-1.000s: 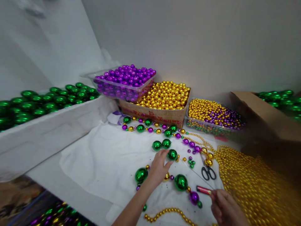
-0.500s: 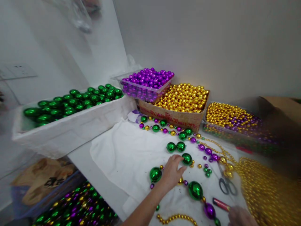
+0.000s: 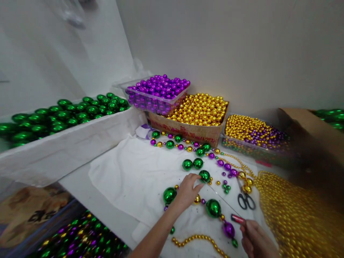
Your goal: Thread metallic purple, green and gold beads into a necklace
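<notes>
Left hand (image 3: 189,189) outstretched, right hand (image 3: 256,238) curled

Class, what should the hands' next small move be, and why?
Probably steady the green bead with the left hand, since its fingers are at that bead's edge and a thin strand stretches from the right hand toward it.

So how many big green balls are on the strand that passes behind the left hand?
2 visible: one ball left of the hand, another ball right of it. The hand covers part of the strand, possibly hiding more.
</notes>
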`<state>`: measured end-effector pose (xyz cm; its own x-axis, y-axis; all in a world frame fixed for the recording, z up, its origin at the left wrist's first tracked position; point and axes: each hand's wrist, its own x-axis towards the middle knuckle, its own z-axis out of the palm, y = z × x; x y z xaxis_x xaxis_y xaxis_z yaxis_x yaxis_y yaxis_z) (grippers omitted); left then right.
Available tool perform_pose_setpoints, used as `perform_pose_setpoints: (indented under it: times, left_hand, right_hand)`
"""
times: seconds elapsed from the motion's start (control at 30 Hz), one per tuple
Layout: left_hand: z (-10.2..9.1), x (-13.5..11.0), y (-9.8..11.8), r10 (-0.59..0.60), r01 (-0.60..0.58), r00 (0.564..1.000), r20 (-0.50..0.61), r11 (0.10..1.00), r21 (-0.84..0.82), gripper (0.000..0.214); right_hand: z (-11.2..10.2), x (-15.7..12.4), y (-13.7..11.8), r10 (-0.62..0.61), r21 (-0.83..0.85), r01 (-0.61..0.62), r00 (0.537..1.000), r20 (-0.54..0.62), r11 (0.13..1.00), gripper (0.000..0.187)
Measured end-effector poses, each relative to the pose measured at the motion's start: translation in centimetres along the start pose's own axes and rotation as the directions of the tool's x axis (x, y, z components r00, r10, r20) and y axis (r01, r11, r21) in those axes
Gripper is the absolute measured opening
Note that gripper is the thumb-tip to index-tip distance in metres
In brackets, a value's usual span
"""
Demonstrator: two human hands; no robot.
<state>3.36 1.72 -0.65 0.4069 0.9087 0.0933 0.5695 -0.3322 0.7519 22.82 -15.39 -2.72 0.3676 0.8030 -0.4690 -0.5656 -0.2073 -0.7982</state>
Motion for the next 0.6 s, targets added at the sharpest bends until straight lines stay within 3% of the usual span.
perform_pose_setpoints:
  times: [0.27,0.6]
  left_hand:
    - [0.0,0.1,-0.2,0.000,-0.001,0.999,0.047,1.000,0.007,0.026]
    - [0.1,0.2,0.1,0.016,-0.017,0.999,0.041,1.000,0.018,0.026]
  right_hand:
    - [1.3,-2.2,-2.2,-0.048,0.083,0.053,0.997,-0.062,0.995,0.023]
    - [0.2,-1.6,-2.6,-0.113,0.143,0.129,0.987,-0.113,0.981,0.020]
